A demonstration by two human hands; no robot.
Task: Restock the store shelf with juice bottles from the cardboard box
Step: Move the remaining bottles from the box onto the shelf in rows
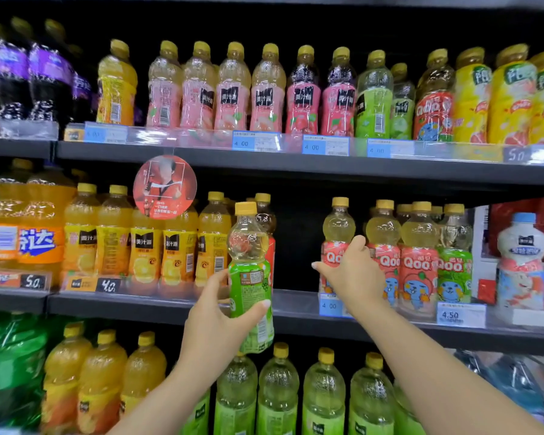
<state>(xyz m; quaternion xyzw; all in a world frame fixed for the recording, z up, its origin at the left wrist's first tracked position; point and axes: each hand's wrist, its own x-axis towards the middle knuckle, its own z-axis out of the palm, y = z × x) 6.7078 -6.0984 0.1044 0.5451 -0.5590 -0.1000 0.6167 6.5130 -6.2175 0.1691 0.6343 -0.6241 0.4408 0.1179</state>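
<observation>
green-labelled clear plastic juice bottle with yellow cap (250, 277) held upright in the left hand (215, 321), fingers wrapped around it, before the middle shelf (296, 312); right hand (347, 271) reaches forward, fingers curled on a red-labelled qoo bottle (336, 243).

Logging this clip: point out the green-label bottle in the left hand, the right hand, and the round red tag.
green-label bottle (251, 285): head view, label.
right hand (354, 270): head view, back.
round red tag (165, 186): head view, centre.
</observation>
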